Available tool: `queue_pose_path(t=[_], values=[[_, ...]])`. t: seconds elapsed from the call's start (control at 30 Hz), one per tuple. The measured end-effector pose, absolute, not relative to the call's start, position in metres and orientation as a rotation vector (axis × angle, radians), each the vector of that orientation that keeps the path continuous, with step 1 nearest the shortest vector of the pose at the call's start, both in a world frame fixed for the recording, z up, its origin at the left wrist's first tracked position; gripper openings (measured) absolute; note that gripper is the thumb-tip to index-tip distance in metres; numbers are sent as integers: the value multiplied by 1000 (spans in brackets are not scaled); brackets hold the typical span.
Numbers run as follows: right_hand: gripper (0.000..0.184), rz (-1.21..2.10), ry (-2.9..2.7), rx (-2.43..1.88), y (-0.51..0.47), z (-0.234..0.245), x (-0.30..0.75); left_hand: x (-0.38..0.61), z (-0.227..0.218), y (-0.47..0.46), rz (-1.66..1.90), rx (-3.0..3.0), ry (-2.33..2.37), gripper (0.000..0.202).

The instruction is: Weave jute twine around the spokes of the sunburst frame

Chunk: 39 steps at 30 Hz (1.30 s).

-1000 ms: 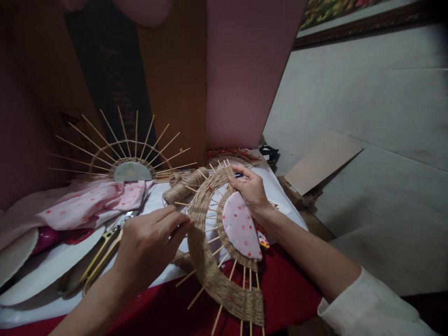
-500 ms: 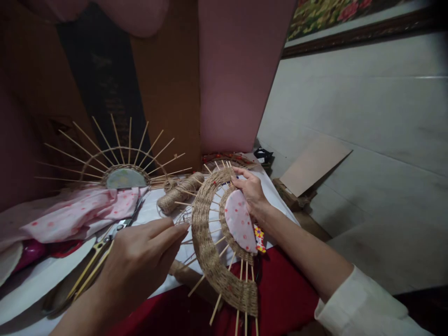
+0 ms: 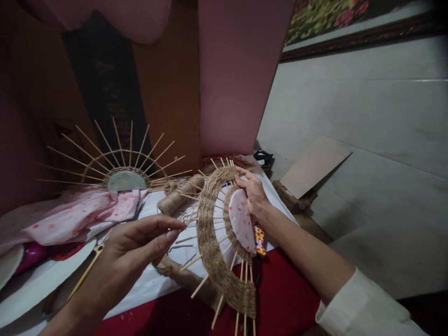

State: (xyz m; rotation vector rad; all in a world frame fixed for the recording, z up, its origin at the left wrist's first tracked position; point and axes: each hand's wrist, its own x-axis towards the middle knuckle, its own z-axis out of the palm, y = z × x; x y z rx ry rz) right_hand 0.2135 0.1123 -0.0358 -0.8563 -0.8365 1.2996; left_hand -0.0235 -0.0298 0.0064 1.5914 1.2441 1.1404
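My right hand [image 3: 255, 192] grips the upper end of a woven half-round piece [image 3: 207, 233], thumb on its near side. Brown twine bands run across its pale sticks, whose ends stick out beyond the outer band. Its inner half-disc [image 3: 241, 220] is covered in pink dotted cloth. To the left, my left hand [image 3: 147, 240] is closed in a pinch, thumb against forefinger, on a thin strand of twine [image 3: 189, 218] beside the outer band. A roll of brown twine [image 3: 180, 195] lies behind its fingertips.
At the back left stands a second half-round frame [image 3: 126, 181] with sticks fanning out. Pink dotted cloth [image 3: 84, 217] lies before it. Scissors [image 3: 86, 270] are partly under my left forearm. A cardboard strip [image 3: 191, 280] lies near the red cloth [image 3: 280, 289]; cardboard [image 3: 315, 165] leans at the right wall.
My left hand has turned, with its thumb now showing, and moved slightly left. The woven piece has shifted a little to the right at its outer band, still in my right hand.
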Motion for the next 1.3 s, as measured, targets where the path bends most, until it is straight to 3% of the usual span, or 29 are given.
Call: queue_pose_path(t=[0.83,1.1,1.3], values=[[34,1287,-730,-907,116,-39,216,-2,-7,-14,1114,1083,1321,22],[38,1116,-727,-974,124,-41,221,-17,-2,-17,963,1669,1489,31],[42,977,-835,-996,130,-49,223,-18,-7,-20,811,2241,1680,27]])
